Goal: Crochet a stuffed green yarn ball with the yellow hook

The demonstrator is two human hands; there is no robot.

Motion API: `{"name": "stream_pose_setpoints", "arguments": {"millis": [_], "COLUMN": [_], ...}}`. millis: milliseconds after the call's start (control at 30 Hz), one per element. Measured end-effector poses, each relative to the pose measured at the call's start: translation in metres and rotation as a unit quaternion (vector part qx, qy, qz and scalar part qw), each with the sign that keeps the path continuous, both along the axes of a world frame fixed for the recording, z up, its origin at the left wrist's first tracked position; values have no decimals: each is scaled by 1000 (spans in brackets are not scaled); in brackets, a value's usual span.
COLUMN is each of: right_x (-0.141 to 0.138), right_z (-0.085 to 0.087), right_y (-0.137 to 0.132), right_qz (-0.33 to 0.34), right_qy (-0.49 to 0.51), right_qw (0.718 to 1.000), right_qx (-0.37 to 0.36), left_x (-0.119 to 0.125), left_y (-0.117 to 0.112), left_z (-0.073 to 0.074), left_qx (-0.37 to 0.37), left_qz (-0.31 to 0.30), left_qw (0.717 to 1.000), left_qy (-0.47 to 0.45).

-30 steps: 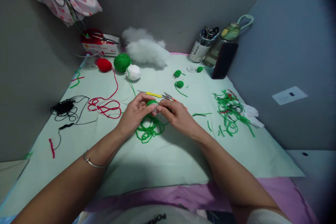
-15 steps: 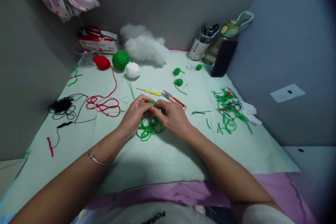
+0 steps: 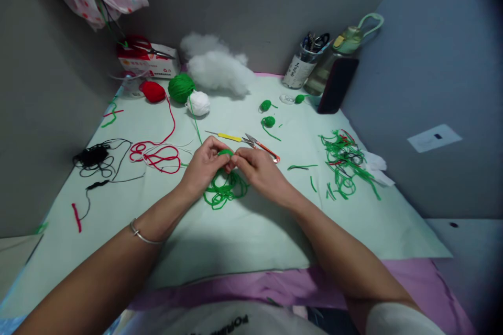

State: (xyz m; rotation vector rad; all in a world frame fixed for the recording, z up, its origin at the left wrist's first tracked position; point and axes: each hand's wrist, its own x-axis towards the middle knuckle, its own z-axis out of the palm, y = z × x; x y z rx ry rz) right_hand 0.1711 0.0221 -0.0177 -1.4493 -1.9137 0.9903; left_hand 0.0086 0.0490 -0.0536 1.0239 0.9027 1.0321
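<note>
A small green yarn piece [image 3: 225,152] is being pinched by the left hand [image 3: 204,166] and right hand [image 3: 257,167] above loose green strands [image 3: 220,200]. "FOR" is being displayed on the shirt [image 3: 196,319]; lettering on the box [image 3: 167,67] and pen cup [image 3: 297,71] is being blurred.

On the pale shirt [image 3: 176,319] at the bottom edge we make out dark capital letters [image 3: 236,322] beginning FOR; what follows is lost in the folds. On the front of the red and white box [image 3: 167,65] at the back left we see a row of small dark characters and some red marks, too small for us to read. The pen cup's white label [image 3: 297,72] bears dark characters that we cannot decipher.
</note>
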Motion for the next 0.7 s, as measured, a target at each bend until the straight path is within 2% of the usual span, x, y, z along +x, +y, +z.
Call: {"name": "stream_pose_setpoints", "arguments": {"millis": [133,300,367,500,600,700], "right_x": [-15,-14,-10,-3,2,9], "right_z": [-1,-6,-8,-9,-8,-7], "right_y": [-10,-7,-4,3,9,14], "right_qz": [-8,-7,-18,-47,-64,-52], "right_qy": [-109,-199,-171,-30,51,124], "right_qw": [993,977,982,998,997,990], "right_qx": [31,74,75,18,-13,-49], "left_x": [4,3,2,-1,-2,-2], "left_y": [3,0,-2,-4,-6,-7], "left_z": [-4,-1,1,5,9,9], "left_qx": [-3,-62,-75,-77,-67,-55], "left_qz": [44,25,15,-23,-48,-59], "left_qw": [999,998,997,996,995,996], "left_qy": [8,-10,-21,-43,-54,-49]}}
